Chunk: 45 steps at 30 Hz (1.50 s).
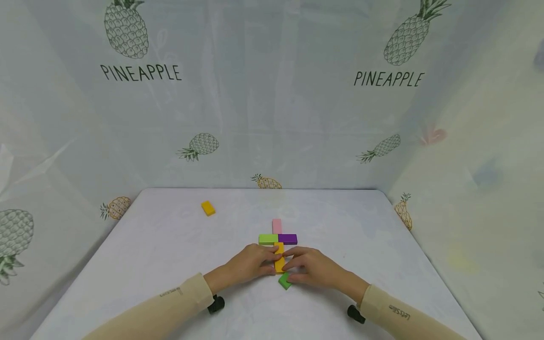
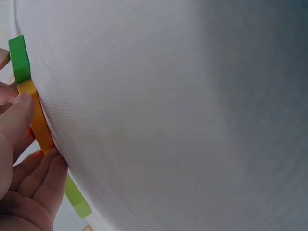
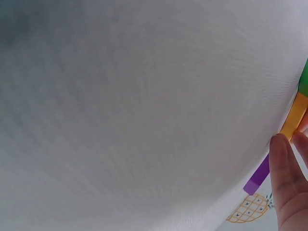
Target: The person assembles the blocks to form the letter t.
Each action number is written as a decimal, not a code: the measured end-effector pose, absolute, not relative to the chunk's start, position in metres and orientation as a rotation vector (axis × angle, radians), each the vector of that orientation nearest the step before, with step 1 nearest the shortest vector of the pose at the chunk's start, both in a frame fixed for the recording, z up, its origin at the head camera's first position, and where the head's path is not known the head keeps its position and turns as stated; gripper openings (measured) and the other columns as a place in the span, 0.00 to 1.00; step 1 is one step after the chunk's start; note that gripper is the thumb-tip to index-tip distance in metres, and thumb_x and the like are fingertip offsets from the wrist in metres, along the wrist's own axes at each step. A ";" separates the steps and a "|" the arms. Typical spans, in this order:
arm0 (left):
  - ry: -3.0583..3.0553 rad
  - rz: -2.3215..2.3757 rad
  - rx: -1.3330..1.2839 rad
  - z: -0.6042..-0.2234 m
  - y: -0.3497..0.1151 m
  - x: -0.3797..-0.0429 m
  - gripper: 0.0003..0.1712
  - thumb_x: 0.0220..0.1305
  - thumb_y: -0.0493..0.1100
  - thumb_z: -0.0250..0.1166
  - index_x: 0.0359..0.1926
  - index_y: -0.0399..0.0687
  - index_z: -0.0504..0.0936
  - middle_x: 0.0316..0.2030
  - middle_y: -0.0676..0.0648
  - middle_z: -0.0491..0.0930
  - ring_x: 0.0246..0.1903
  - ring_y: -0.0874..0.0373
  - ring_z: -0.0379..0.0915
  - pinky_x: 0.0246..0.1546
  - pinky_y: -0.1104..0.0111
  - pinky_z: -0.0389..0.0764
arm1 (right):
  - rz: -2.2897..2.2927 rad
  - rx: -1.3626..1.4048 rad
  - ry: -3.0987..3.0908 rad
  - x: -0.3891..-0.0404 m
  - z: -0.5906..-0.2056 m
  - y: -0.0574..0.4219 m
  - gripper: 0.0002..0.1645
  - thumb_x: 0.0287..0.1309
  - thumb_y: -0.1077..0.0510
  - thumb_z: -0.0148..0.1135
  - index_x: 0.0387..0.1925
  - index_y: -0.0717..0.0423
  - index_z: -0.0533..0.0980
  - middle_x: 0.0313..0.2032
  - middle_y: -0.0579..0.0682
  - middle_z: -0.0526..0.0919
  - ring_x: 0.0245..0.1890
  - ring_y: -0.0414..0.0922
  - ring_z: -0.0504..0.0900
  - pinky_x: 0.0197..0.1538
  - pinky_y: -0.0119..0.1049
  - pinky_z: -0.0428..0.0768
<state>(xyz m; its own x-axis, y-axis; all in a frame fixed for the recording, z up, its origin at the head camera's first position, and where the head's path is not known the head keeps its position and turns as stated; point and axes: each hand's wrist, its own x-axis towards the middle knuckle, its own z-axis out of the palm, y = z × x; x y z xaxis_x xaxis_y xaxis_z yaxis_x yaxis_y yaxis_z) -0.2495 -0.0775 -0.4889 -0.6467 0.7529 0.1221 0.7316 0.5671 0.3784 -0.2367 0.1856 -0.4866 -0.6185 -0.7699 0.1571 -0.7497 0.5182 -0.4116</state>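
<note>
In the head view, both hands meet over an orange strip point(image 1: 278, 264) of one or more blocks, lying lengthwise on the table. My left hand point(image 1: 255, 260) touches its left side, the thumb near the close end and the fingertips farther up. From the right, the fingers of my right hand point(image 1: 316, 268) rest against the strip, while the thumb touches a tilted dark green block point(image 1: 284, 282) at its near end. Beyond the strip, a light green block point(image 1: 268, 239) and a purple block point(image 1: 288, 239) lie end to end. A pink block point(image 1: 276, 226) extends behind them.
A separate yellow-orange block point(image 1: 208, 208) lies toward the back left of the white-covered table point(image 1: 170, 245). Behind the table hangs a curtain point(image 1: 272, 94) printed with pineapples. Dark wrist cameras hang beneath both cuffs, near the tabletop.
</note>
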 end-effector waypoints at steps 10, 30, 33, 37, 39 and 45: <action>2.718 0.696 1.309 -0.493 -0.078 -0.254 0.28 0.68 0.49 0.75 0.65 0.44 0.84 0.66 0.43 0.81 0.67 0.52 0.78 0.67 0.53 0.79 | -0.696 -1.328 2.696 -0.237 -0.487 0.185 0.13 0.67 0.51 0.75 0.50 0.46 0.90 0.62 0.48 0.85 0.63 0.48 0.82 0.63 0.47 0.83; 2.647 0.707 1.293 -0.498 -0.084 -0.262 0.27 0.71 0.48 0.73 0.67 0.49 0.83 0.69 0.49 0.79 0.71 0.57 0.73 0.71 0.59 0.75 | -0.752 -1.233 2.632 -0.243 -0.484 0.184 0.13 0.63 0.51 0.78 0.48 0.47 0.91 0.59 0.48 0.84 0.59 0.46 0.83 0.54 0.31 0.84; 2.641 0.718 1.291 -0.496 -0.083 -0.262 0.26 0.70 0.48 0.73 0.67 0.49 0.84 0.68 0.49 0.79 0.70 0.57 0.73 0.70 0.60 0.75 | -0.760 -1.224 2.627 -0.244 -0.483 0.184 0.12 0.63 0.51 0.78 0.47 0.47 0.91 0.58 0.47 0.84 0.57 0.44 0.82 0.53 0.29 0.83; 2.644 0.721 1.275 -0.497 -0.083 -0.261 0.26 0.70 0.47 0.73 0.67 0.48 0.84 0.68 0.49 0.79 0.70 0.57 0.73 0.69 0.61 0.76 | -0.762 -1.220 2.613 -0.245 -0.482 0.183 0.12 0.62 0.52 0.79 0.47 0.47 0.92 0.57 0.47 0.84 0.57 0.42 0.82 0.53 0.29 0.83; 2.647 0.723 1.271 -0.497 -0.083 -0.261 0.27 0.70 0.47 0.74 0.67 0.48 0.84 0.68 0.48 0.79 0.70 0.57 0.73 0.69 0.61 0.76 | -0.756 -1.220 2.610 -0.246 -0.480 0.182 0.11 0.62 0.52 0.79 0.46 0.47 0.92 0.56 0.47 0.84 0.56 0.42 0.82 0.52 0.29 0.83; 2.634 0.766 1.281 -0.498 -0.085 -0.261 0.27 0.69 0.45 0.75 0.66 0.46 0.84 0.68 0.47 0.79 0.70 0.57 0.74 0.69 0.62 0.76 | -0.736 -1.240 2.615 -0.246 -0.477 0.180 0.10 0.62 0.51 0.79 0.44 0.47 0.92 0.55 0.49 0.84 0.53 0.38 0.81 0.50 0.27 0.82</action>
<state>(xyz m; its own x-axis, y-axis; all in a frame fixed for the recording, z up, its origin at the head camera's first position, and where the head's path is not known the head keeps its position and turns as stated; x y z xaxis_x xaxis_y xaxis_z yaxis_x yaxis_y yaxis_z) -0.2609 -0.0845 -0.4977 -0.6365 0.7628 0.1140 0.7051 0.5156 0.4869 -0.2461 0.1797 -0.4765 -0.6450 -0.7612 0.0679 -0.6849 0.5363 -0.4932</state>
